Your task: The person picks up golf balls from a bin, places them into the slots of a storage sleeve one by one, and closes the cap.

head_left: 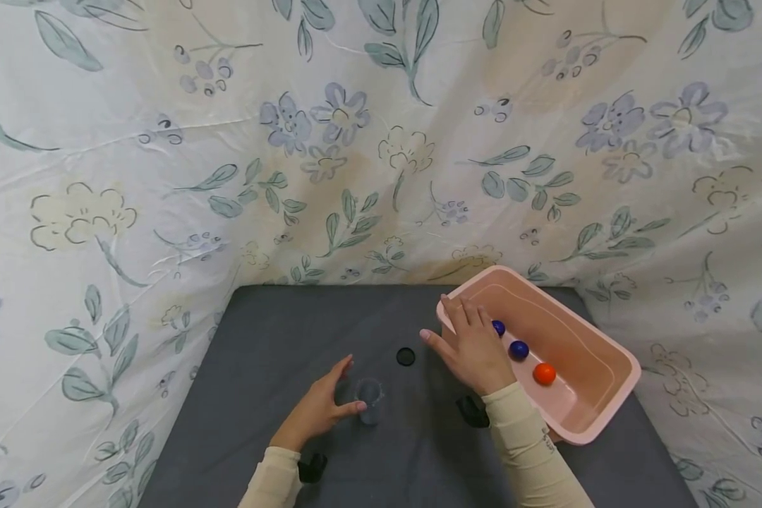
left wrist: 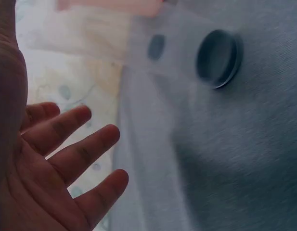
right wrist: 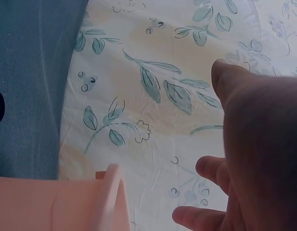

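Observation:
A clear cup [head_left: 370,401] is on the dark tabletop beside my left hand [head_left: 317,409]. The fingers of that hand are spread, with the thumb tip overlapping the cup's near side in the head view. In the left wrist view the see-through cup [left wrist: 218,58] is blurred, off the fingertips. My right hand [head_left: 476,353] is stretched out above the left rim of a pink bin [head_left: 600,346], fingers extended and nothing in them. Inside the bin lie two blue balls [head_left: 518,351], one partly hidden by the hand, and an orange ball [head_left: 544,374].
A small black round lid [head_left: 406,356] lies flat between the hands. The dark tabletop [head_left: 305,324] ends at a floral cloth [head_left: 330,212] hung along its back and sides. The bin stands at an angle on the right part of the table.

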`<state>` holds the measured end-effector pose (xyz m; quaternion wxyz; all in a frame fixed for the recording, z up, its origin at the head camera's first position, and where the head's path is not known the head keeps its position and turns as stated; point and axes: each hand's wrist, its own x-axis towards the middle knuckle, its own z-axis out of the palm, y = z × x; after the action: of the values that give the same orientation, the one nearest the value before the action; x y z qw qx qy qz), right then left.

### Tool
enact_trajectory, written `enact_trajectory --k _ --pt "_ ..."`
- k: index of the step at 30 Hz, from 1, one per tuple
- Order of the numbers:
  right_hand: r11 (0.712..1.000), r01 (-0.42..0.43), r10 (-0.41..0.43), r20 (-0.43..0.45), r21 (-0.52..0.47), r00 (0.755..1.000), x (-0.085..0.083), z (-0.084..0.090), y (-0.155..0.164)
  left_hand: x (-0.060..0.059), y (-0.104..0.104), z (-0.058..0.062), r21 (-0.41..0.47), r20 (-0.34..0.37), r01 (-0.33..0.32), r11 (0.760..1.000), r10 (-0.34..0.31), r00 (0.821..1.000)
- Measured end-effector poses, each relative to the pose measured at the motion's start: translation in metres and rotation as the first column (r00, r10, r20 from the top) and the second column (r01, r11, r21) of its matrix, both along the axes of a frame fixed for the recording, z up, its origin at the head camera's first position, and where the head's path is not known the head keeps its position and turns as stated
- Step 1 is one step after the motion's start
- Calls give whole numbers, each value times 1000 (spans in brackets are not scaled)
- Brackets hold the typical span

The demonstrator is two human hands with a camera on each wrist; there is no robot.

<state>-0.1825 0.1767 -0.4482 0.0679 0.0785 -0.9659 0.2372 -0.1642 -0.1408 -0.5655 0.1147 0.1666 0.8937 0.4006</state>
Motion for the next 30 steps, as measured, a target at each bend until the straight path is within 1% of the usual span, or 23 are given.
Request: enact_trajectory --k 5,10,13,16,19,21,24,26,27,30 --pt "999 10 -8 45 -42 999 0 3 6 6 7 -11 24 54 26 999 -27 998" --pt "999 3 0 66 -49 998 -2 9 14 9 15 -19 21 68 47 999 -48 997" --pt "999 -14 16 59 -34 998 -5 11 19 10 20 -22 22 36 71 997 -72 997" --pt "999 -44 44 28 -3 999 -9 11 25 11 23 -22 22 7 81 996 -81 997" --pt "997 -77 77 1 17 997 -15 12 34 12 23 -18 27 -17 65 997 -65 998" --pt "994 -107 107 6 9 994 -21 13 42 13 22 -13 35 -51 50 998 -48 998" --pt "991 -132 132 60 -1 989 -29 14 58 15 19 -3 64 -113 33 997 -25 993" --pt "990 -143 141 91 13 986 -35 14 69 15 17 5 81 -147 26 996 -14 989" --pt "990 -138 134 110 30 985 -37 13 74 16 17 9 89 -162 26 996 -12 987" --pt "990 -138 129 190 38 973 -44 13 87 16 17 20 101 -200 25 995 -4 980"
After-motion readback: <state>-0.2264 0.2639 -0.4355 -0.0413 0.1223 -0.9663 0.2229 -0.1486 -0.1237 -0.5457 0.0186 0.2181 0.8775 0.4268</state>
